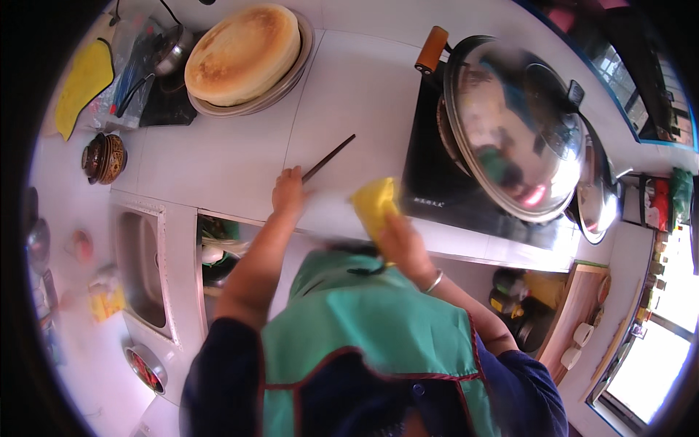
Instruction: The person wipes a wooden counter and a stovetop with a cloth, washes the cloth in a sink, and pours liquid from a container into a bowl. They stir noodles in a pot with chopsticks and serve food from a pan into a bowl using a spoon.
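Observation:
My left hand (pixel 289 192) rests at the front part of the white counter (pixel 240 156), closed round dark chopsticks (pixel 331 156) whose tips point away to the right. Whether one stick or two lie together, I cannot make out. In front of my apron, my right hand (pixel 408 249) grips a soft yellow packet (pixel 374 204); blur hides its details. To the right of that packet, a large shiny domed lid (pixel 513 124) stands tilted over a pan on the black cooktop (pixel 426 178).
A thick round browned bread (pixel 244 54) lies on a plate at the back left. Stacked bowls (pixel 106 158) stand left of it, above a sink (pixel 140 262). A wooden-handled pan grip (pixel 432 49) sticks out behind the lid. Open shelves (pixel 502 266) lie below the counter.

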Demonstrator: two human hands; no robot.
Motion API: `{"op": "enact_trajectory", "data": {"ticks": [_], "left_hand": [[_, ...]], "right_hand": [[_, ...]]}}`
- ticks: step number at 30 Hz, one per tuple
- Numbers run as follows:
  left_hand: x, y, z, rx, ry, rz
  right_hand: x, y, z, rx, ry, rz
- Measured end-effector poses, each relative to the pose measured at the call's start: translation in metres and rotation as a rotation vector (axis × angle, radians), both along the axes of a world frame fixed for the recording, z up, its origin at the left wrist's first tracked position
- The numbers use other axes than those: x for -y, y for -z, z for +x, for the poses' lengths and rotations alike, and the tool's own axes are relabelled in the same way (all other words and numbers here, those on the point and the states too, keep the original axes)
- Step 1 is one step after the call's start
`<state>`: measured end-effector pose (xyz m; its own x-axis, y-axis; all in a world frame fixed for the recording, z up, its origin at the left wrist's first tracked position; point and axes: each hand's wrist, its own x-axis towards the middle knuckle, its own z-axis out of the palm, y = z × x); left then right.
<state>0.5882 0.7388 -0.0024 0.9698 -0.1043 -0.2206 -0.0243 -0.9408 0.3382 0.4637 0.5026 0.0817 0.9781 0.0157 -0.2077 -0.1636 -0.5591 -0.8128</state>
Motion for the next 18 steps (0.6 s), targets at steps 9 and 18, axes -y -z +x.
{"op": "enact_trajectory", "data": {"ticks": [9, 18], "left_hand": [[-0.003, 0.042, 0.035, 0.052, 0.125, -0.069], [-0.129, 0.013, 0.061, -0.198, -0.127, -0.678]], "right_hand": [[-0.056, 0.149, 0.071, 0.226, 0.088, -0.75], [-0.095, 0.164, 0.309, 0.509, 0.181, -0.831]]}}
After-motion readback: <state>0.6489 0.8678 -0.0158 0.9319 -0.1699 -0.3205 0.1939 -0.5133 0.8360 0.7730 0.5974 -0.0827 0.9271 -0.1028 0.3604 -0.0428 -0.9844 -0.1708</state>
